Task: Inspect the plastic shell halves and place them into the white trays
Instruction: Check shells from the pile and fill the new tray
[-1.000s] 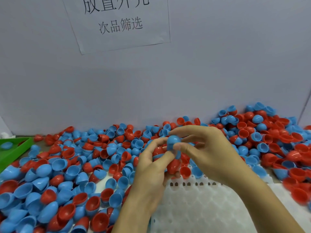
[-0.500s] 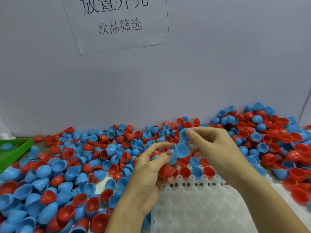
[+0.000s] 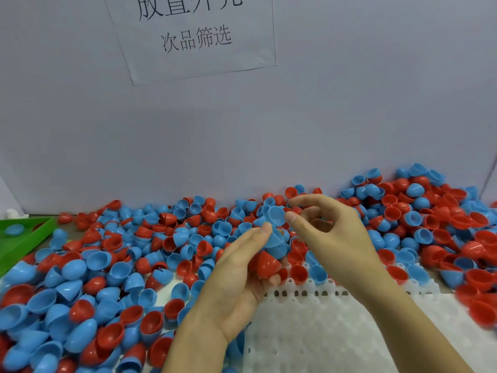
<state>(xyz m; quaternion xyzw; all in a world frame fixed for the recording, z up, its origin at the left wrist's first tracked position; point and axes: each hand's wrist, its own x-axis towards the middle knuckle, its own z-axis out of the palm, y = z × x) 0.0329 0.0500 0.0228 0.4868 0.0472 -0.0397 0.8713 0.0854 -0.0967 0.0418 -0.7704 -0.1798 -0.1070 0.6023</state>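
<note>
The left hand [image 3: 236, 267] grips a small stack of plastic shell halves: a red plastic shell half [image 3: 266, 265] lies low in the palm, and nested blue plastic shell halves [image 3: 275, 238] rise above it, pinched by the thumb and fingers. The top blue half [image 3: 274, 215] shows its hollow side toward the camera. The right hand [image 3: 330, 232] is just beside this top half, on its right. The thumb and forefinger of this hand are curved toward each other but do not close on anything, so this grip is released, though the thumb tip is very near the rim, perhaps touching.

The white plastic tray with round pockets [image 3: 336, 332] lies below both hands, at the near edge of the worktop. Its far row already carries a few red and blue halves [image 3: 308, 273]. So the held stack is above and slightly beyond the tray, and the right hand is nearer to the free pockets. I judge the next move is to take the top half and bring it down and toward the person.

A large pile of loose red and blue halves [image 3: 107, 265] covers the worktop to the left and right. A green plastic tray [image 3: 24, 238] sits at the far left edge.
</note>
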